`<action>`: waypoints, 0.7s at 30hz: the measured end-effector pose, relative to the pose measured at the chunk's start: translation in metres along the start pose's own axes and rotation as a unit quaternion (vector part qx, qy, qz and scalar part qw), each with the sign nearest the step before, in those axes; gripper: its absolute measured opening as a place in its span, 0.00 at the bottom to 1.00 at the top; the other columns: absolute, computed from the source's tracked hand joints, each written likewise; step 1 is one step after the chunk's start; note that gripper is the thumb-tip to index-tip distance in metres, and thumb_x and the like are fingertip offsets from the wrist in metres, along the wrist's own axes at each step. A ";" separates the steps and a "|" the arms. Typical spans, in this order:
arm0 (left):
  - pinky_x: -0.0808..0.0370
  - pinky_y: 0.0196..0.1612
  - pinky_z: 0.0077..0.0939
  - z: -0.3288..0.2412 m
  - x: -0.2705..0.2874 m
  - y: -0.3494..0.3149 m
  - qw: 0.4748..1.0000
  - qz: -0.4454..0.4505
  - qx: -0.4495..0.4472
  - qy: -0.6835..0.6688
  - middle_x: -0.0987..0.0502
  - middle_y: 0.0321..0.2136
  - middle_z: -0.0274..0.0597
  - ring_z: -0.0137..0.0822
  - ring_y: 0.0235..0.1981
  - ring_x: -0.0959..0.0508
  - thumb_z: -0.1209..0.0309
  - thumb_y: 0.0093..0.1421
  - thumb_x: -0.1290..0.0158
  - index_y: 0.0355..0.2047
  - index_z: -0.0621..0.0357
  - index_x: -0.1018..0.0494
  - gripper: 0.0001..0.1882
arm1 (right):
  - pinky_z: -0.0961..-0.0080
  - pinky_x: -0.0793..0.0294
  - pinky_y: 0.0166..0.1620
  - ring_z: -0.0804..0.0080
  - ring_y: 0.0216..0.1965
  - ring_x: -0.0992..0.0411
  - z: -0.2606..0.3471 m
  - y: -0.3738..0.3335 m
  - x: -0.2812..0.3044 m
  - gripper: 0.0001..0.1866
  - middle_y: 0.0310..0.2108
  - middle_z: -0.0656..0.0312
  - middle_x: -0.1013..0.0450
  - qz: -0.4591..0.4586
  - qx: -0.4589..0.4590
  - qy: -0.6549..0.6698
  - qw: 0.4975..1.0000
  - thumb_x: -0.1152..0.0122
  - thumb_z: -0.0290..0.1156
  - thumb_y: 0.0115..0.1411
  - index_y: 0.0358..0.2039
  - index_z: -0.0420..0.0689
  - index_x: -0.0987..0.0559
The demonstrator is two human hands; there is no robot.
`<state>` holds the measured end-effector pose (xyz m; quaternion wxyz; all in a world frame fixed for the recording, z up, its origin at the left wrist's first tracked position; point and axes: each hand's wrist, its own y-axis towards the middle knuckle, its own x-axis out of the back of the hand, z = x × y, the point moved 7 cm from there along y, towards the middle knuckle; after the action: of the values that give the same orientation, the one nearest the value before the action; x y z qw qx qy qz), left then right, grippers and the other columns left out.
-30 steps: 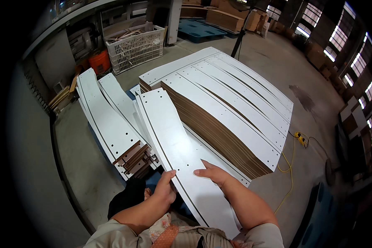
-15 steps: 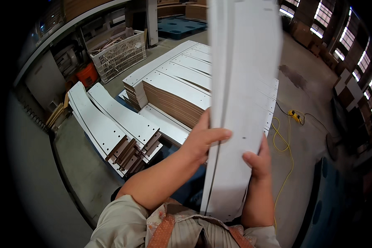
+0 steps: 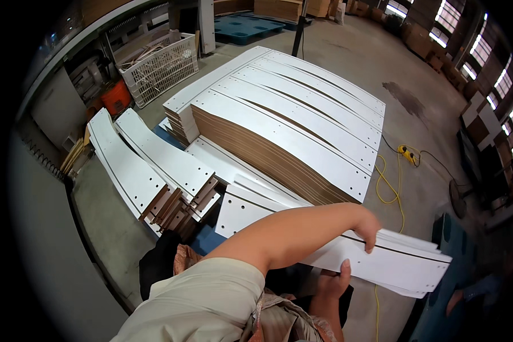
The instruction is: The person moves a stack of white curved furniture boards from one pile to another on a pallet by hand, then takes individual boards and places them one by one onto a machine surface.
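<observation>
Several long white boards [image 3: 402,260] with a dark groove and drilled holes lie crosswise in front of me, held together as a slightly fanned bundle. My left hand [image 3: 367,227] reaches over them, its fingers bent round the far edge. From below, my right hand [image 3: 334,280] grips the near edge with its thumb up on the white face; its other fingers are hidden. The bundle's left end lies beside a tall stack of curved white boards [image 3: 285,122] with brown edges. My left forearm covers the bundle's middle.
Two shorter stacks of curved white boards [image 3: 128,165] stand at the left. Behind are a white crate [image 3: 161,69], an orange bucket [image 3: 116,98] and a blue pallet [image 3: 246,28]. A yellow cable [image 3: 386,199] trails across the floor at right, near another blue pallet [image 3: 451,239].
The boards have swung from upright in front of me to lying crosswise. My left hand has moved right and over their far edge; my right hand is lower, at the near edge.
</observation>
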<state>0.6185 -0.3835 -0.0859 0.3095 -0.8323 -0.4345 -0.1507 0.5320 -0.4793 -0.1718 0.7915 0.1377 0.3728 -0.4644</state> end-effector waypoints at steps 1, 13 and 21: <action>0.37 0.53 0.33 0.008 -0.002 0.010 1.000 0.002 -0.007 0.001 0.36 0.52 0.59 0.51 0.54 0.36 0.55 0.37 0.40 0.55 0.67 0.41 0.45 | 0.66 0.39 0.54 0.63 0.51 0.36 -0.004 -0.003 -0.003 0.25 0.49 0.55 0.36 -0.003 0.005 -0.004 1.000 0.49 0.36 0.56 0.52 0.37 0.38; 0.37 0.51 0.36 0.076 -0.035 0.051 0.994 0.105 0.002 0.023 0.32 0.49 0.54 0.47 0.52 0.33 0.55 0.40 0.41 0.51 0.62 0.35 0.39 | 0.60 0.43 0.58 0.62 0.53 0.39 -0.060 0.012 0.013 0.26 0.51 0.58 0.37 -0.112 -0.122 0.121 0.979 0.48 0.22 0.55 0.54 0.42 0.41; 0.32 0.42 0.35 0.113 -0.035 0.048 0.990 0.125 0.068 0.015 0.24 0.37 0.48 0.42 0.41 0.26 0.55 0.41 0.40 0.39 0.62 0.26 0.29 | 0.64 0.38 0.54 0.68 0.50 0.37 -0.092 0.025 0.017 0.23 0.49 0.62 0.36 -0.193 -0.152 0.057 0.968 0.46 0.24 0.56 0.52 0.43 0.38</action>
<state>0.6350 -0.3533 -0.2089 0.3886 -0.8546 -0.3315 -0.0931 0.5154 -0.4245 -0.2499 0.6760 -0.0326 0.5028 -0.5378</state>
